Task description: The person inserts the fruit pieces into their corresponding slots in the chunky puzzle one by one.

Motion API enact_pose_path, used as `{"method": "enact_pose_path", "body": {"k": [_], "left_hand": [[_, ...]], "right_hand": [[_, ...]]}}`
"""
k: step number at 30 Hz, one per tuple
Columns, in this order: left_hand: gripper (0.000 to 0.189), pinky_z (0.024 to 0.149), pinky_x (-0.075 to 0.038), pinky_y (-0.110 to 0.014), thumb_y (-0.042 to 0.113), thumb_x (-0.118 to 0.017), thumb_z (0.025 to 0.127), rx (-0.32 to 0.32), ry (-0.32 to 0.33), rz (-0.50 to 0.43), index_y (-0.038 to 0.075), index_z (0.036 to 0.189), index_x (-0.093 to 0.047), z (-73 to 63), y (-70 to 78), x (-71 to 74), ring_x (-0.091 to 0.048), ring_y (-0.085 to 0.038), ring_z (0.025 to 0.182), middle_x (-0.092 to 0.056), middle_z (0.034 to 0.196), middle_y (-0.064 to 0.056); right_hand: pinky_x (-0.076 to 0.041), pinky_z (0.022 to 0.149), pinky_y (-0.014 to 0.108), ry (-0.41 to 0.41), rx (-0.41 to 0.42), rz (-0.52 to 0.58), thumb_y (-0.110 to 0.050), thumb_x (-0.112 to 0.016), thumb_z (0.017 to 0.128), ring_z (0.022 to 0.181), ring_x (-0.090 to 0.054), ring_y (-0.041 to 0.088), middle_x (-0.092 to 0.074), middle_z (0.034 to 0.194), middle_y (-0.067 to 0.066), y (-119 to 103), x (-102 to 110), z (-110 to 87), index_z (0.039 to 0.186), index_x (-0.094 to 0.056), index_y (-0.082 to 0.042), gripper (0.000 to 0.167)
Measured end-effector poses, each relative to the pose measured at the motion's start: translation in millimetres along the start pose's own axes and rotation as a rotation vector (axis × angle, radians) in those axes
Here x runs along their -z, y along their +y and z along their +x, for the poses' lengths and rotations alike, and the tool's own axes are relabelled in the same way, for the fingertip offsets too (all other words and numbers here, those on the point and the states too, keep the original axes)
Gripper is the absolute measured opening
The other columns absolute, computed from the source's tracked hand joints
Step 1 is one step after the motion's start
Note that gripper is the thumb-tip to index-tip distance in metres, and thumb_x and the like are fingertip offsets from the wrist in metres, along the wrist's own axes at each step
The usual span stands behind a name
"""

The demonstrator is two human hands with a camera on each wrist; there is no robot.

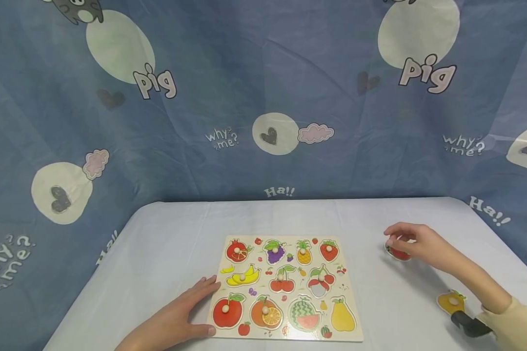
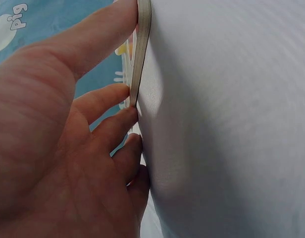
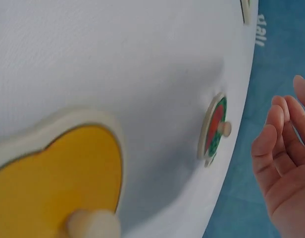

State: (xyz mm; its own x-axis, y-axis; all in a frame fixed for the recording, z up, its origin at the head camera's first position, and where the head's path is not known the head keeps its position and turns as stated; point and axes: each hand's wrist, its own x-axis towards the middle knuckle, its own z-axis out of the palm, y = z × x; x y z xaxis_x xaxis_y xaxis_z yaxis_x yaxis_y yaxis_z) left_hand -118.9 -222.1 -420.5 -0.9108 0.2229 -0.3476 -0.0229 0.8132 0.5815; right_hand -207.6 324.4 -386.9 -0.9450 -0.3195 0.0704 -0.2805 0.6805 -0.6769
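My left hand (image 1: 175, 312) rests at the left edge of a wooden fruit puzzle board (image 1: 285, 336). Its thumb and fairly straight fingers touch that edge, as the left wrist view also shows. Over a watermelon puzzle piece (image 1: 399, 254) at the right hovers my right hand (image 1: 426, 243), fingers loosely bent. In the right wrist view this hand (image 3: 291, 163) is apart from the watermelon piece (image 3: 214, 126), whose small wooden knob points toward it. A pear puzzle piece (image 1: 451, 302) with a knob lies nearer me, beside the right forearm.
Knobbed pieces, among them an apple (image 1: 233, 314), an orange (image 1: 256, 312) and bananas (image 1: 251, 278), sit in the board. The watermelon slot (image 1: 305, 312) and pear slot (image 1: 343, 317) show no knobs. A white cloth (image 1: 180, 243) covers the table; a blue patterned curtain (image 1: 228, 170) hangs behind.
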Motion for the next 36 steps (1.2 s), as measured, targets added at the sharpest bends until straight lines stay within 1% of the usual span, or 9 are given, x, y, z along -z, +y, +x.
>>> {"method": "enact_pose_path", "body": {"k": [8,14,16,21,30,36], "left_hand": [[0.095,0.104,-0.035,-0.064,0.050,-0.086,0.065,-0.014,-0.002,0.002,0.029,0.148,-0.044,-0.1,-1.4,0.2,-0.027,-0.033,0.143,-0.034,0.157,-0.001],[0.094,0.104,-0.035,-0.063,0.049,-0.087,0.065,-0.010,0.003,0.005,0.030,0.148,-0.045,0.0,-1.5,0.2,-0.027,-0.033,0.143,-0.034,0.157,0.000],[0.094,0.104,-0.036,-0.063,0.049,-0.087,0.065,-0.005,0.003,0.003,0.030,0.147,-0.045,0.4,-1.3,-0.1,-0.028,-0.033,0.143,-0.035,0.157,-0.001],[0.094,0.104,-0.035,-0.063,0.050,-0.086,0.065,-0.007,0.000,0.001,0.031,0.147,-0.045,0.1,-1.6,-0.2,-0.027,-0.032,0.143,-0.035,0.157,0.000],[0.095,0.105,-0.033,-0.065,0.050,-0.086,0.065,-0.024,-0.003,0.004,0.031,0.148,-0.044,0.2,-3.0,0.2,-0.026,-0.033,0.144,-0.034,0.157,0.000],[0.094,0.104,-0.034,-0.065,0.050,-0.086,0.066,-0.023,-0.001,0.014,0.031,0.148,-0.044,-0.5,-2.2,0.5,-0.027,-0.033,0.143,-0.034,0.157,-0.001]], "right_hand": [[-0.052,0.057,0.027,-0.009,-0.007,-0.010,-0.016,-0.066,0.095,0.081,-0.059,0.009,-0.069,0.094,0.002,13.3,4.5,-1.4,0.115,-0.065,0.000,0.025],[-0.051,0.054,0.027,-0.025,-0.037,-0.018,-0.012,-0.066,0.094,0.077,-0.058,0.010,-0.067,0.092,0.002,20.8,3.8,-2.6,0.113,-0.066,0.000,0.023],[-0.052,0.055,0.027,-0.032,-0.061,-0.024,-0.012,-0.066,0.093,0.076,-0.057,0.010,-0.066,0.092,0.002,22.5,3.1,-2.7,0.113,-0.066,0.000,0.022],[-0.053,0.057,0.027,-0.047,-0.082,-0.040,-0.011,-0.066,0.093,0.078,-0.057,0.012,-0.065,0.095,0.003,25.9,1.2,-3.0,0.113,-0.066,-0.001,0.022],[-0.051,0.059,0.025,-0.055,-0.073,-0.064,-0.011,-0.067,0.092,0.077,-0.054,0.012,-0.063,0.091,0.001,28.5,0.7,-0.8,0.107,-0.068,-0.003,0.018],[-0.049,0.058,0.024,-0.060,-0.070,-0.061,-0.012,-0.069,0.090,0.073,-0.052,0.010,-0.061,0.086,0.001,29.7,-0.1,0.6,0.103,-0.069,-0.003,0.015]]}}
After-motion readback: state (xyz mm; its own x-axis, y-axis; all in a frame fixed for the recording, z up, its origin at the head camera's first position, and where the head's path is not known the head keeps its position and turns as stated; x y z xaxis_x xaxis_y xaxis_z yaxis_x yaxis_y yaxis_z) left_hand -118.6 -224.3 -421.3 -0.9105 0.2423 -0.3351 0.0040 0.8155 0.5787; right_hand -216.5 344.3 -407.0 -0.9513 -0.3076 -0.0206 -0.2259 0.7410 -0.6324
